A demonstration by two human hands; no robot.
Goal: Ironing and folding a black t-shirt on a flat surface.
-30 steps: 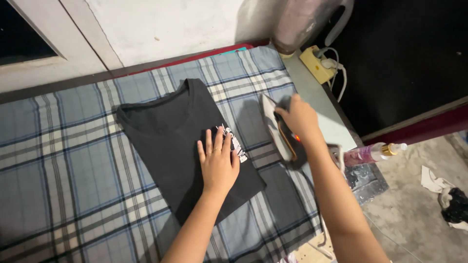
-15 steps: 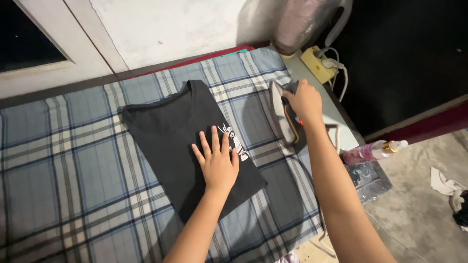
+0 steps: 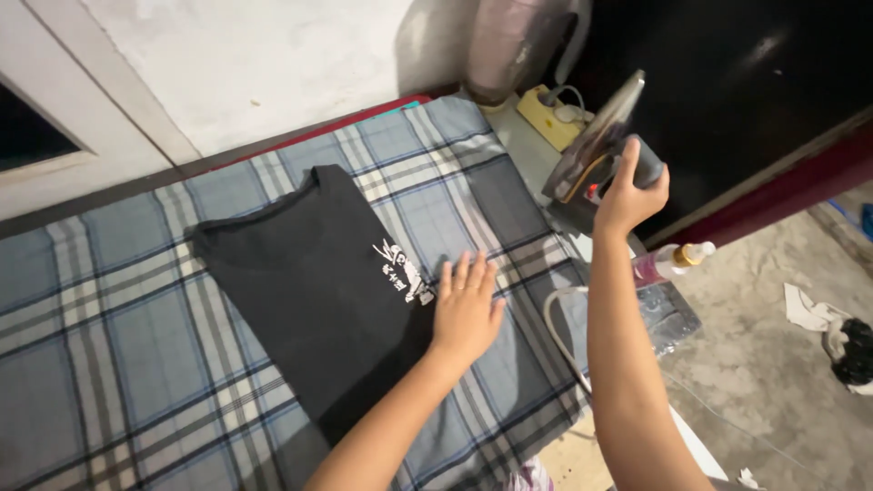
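Observation:
A folded dark grey shirt (image 3: 309, 282) with a small white print lies on a blue plaid cloth (image 3: 109, 300) spread over the table. My left hand (image 3: 466, 309) rests flat with its fingers spread at the shirt's right edge, partly on the plaid cloth. My right hand (image 3: 630, 186) grips the handle of a clothes iron (image 3: 596, 141) and holds it lifted and tilted above the table's far right corner, soleplate facing up and away. The iron's white cord (image 3: 555, 332) loops down beside my right forearm.
A yellowish power strip (image 3: 546, 114) with plugs sits at the far right corner by a pinkish appliance (image 3: 509, 45). A pink spray bottle (image 3: 668, 264) lies at the table's right edge. Crumpled white and black scraps (image 3: 832, 341) lie on the concrete floor at right.
My right hand has lifted the iron off the cloth and tilted it up in the air. My left hand slid from the shirt's middle to its right edge.

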